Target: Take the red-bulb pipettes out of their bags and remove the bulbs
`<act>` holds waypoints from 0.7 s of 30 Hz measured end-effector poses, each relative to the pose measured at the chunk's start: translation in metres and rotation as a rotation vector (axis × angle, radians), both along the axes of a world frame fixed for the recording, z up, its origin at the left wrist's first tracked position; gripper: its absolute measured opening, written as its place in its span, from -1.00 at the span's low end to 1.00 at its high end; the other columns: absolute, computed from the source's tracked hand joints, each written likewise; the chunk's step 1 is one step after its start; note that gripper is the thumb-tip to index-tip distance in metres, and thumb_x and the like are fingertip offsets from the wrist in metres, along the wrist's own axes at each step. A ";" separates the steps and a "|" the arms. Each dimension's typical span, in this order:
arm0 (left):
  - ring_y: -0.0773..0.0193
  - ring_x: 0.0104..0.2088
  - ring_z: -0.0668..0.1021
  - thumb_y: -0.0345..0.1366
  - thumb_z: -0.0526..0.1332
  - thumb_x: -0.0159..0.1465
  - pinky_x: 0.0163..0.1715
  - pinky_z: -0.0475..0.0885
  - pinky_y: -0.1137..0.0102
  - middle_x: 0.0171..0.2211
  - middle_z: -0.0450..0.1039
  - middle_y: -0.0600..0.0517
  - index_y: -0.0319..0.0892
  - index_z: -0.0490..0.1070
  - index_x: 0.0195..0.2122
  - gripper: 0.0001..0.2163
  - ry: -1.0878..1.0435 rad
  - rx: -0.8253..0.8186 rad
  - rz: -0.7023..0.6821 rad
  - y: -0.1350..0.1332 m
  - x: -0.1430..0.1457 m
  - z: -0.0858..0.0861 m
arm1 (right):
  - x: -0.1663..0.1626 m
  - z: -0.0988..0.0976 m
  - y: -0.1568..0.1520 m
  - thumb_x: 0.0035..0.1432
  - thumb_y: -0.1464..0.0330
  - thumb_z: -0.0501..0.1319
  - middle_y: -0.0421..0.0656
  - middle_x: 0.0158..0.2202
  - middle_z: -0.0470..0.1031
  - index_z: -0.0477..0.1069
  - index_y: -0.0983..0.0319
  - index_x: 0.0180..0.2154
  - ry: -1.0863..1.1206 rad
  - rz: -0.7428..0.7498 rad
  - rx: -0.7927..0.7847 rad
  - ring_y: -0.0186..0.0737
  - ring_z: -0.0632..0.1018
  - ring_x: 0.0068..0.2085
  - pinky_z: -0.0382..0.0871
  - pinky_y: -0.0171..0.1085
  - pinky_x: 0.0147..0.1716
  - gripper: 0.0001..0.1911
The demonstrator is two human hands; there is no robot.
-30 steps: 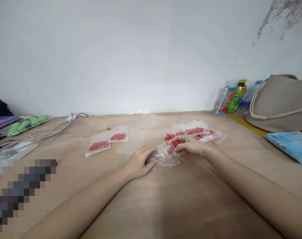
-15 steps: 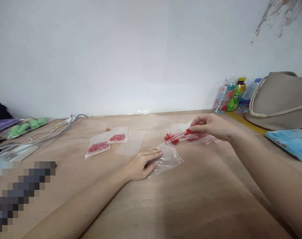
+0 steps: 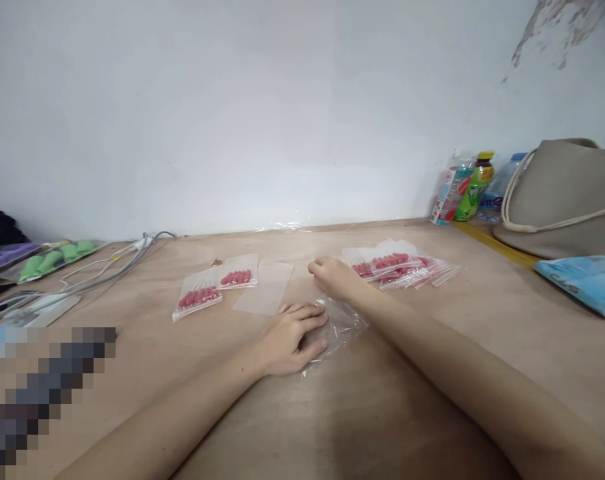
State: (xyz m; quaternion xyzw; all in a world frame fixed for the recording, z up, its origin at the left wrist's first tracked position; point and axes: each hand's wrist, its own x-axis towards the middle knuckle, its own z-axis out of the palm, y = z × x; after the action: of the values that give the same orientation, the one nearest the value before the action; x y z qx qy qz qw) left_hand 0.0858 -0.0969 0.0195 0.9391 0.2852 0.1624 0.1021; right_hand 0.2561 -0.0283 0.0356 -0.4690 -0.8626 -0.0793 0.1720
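Observation:
My left hand [image 3: 296, 339] lies with its fingers spread on a clear plastic bag [image 3: 346, 325], pressing it to the table. Just beyond the bag is my right hand [image 3: 331, 275], its fingers curled together; what they hold, if anything, is hidden. To its right lies a pile of small clear bags [image 3: 405, 267] with red capsule-shaped pieces inside. Two more such stacks sit on the left, a nearer bag stack [image 3: 198, 298] and a farther bag stack [image 3: 239, 272]. A flat translucent sheet or bag [image 3: 266, 291] lies between them and my hands.
Bottles [image 3: 475, 188] and a beige bag with a cord [image 3: 565, 200] stand at the back right, near a blue packet [image 3: 582, 283]. Cables [image 3: 110, 277] and a packet of green items [image 3: 57, 259] are at the left. A white wall [image 3: 282, 120] bounds the table.
My right hand has moved left from the pile to beyond the clear bag. A filled bag now lies flat on top of the pile. My left hand stays on the bag, slightly nearer.

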 end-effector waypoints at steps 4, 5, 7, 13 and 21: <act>0.13 -0.04 0.39 -0.23 0.05 0.25 -0.02 0.27 0.18 -0.10 0.42 -0.05 -0.11 0.41 -0.08 -0.73 -0.071 -0.023 0.079 -0.003 0.006 0.002 | -0.008 -0.005 0.002 0.03 0.50 0.18 -0.02 -0.33 0.45 0.42 0.30 -0.35 -0.010 0.040 -0.059 -0.15 0.46 -0.28 0.26 -0.29 -0.34 -0.91; 0.14 -0.07 0.40 -0.23 0.06 0.25 -0.04 0.29 0.20 -0.14 0.44 -0.04 -0.11 0.44 -0.14 -0.75 -0.089 -0.040 0.101 -0.003 0.007 0.003 | -0.008 -0.007 0.002 0.04 0.48 0.19 -0.02 -0.34 0.45 0.43 0.30 -0.37 -0.006 0.049 -0.074 -0.16 0.46 -0.29 0.26 -0.30 -0.34 -0.94; 0.16 -0.12 0.42 -0.23 0.11 0.21 -0.06 0.31 0.22 -0.19 0.45 -0.02 -0.12 0.49 -0.25 -0.80 -0.114 -0.083 0.129 -0.003 0.009 0.006 | -0.009 -0.009 0.002 0.07 0.45 0.17 -0.02 -0.35 0.44 0.44 0.31 -0.43 0.011 0.064 -0.095 -0.18 0.46 -0.29 0.27 -0.30 -0.33 -0.91; 0.21 -0.21 0.44 -0.16 0.21 0.11 -0.25 0.38 0.35 -0.20 0.37 -0.02 -0.12 0.48 -0.35 -0.82 -0.123 -0.245 0.219 0.000 0.006 0.014 | -0.012 -0.011 -0.004 0.13 0.37 0.12 -0.02 -0.17 0.36 0.42 0.31 -0.22 0.159 0.087 -0.086 -0.24 0.43 -0.19 0.28 -0.31 -0.23 -0.79; 0.38 -0.51 0.36 -0.34 0.30 -0.05 -0.53 0.28 0.50 -0.49 0.31 0.11 -0.18 0.43 -0.35 -0.79 -0.125 -0.497 0.309 0.008 0.000 0.013 | 0.012 -0.013 -0.020 0.09 0.40 0.12 -0.12 -0.37 0.37 0.41 0.28 -0.37 0.586 0.013 0.062 -0.30 0.40 -0.36 0.27 -0.30 -0.33 -0.88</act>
State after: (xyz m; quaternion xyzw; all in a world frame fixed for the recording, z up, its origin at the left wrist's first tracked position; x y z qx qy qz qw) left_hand 0.0858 -0.0890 0.0321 0.8189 0.4491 0.1586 0.3203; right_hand 0.2681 -0.0479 0.0230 -0.4610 -0.7765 0.0343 0.4283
